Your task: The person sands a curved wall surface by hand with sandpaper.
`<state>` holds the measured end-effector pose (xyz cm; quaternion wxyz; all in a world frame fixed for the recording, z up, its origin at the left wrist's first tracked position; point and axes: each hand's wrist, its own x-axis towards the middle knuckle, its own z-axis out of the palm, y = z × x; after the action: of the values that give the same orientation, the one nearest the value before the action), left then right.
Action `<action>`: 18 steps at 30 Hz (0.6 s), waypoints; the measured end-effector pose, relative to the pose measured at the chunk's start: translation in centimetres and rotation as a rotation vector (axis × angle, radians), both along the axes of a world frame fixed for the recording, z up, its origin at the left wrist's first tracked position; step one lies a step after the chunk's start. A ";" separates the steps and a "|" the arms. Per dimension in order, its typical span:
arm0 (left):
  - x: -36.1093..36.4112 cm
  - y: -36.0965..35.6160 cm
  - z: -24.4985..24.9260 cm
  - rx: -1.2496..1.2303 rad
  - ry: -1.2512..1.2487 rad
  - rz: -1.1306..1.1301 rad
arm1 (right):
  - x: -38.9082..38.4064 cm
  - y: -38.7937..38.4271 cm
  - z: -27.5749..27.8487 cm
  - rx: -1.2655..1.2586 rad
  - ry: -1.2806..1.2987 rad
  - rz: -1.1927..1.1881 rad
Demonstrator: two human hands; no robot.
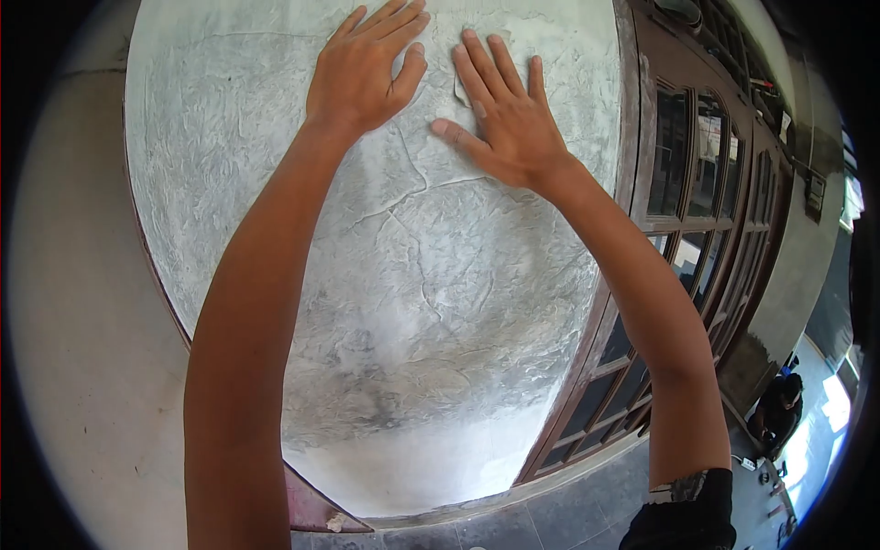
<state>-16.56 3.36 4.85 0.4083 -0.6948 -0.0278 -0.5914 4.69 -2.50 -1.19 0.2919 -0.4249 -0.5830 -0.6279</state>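
Observation:
Both arms reach up to a rough, grey-white plastered wall [440,275] with several cracks running down its middle. My left hand [362,78] lies against the upper part of the wall, its fingers stretched out and pointing up and to the right. To its right my right hand [509,119] rests flat on the same surface, fingers and thumb spread. A small chipped or peeling patch of plaster [461,92] shows beside the right index finger, partly covered by the hand. Neither hand holds anything.
Right of the wall stands a brown wooden door frame with glass panes [689,165]. A plain wall [82,275] is at the left. Grey floor tiles [568,509] run along the bottom. Far right, a person [777,412] is low down near objects on the floor.

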 end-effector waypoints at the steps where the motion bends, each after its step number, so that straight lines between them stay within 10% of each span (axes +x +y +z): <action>1: -0.1 -0.1 -0.2 0.002 -0.001 -0.002 | 0.0 0.4 2.2 0.058 0.051 0.016; 18: -0.3 0.0 -0.4 -0.006 -0.002 -0.023 | -1.9 1.2 2.1 0.091 0.104 0.132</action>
<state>-16.81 3.38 4.41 0.3992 -0.6957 -0.0220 -0.5968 2.76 -1.32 0.93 0.3815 -0.4038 -0.5648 -0.6103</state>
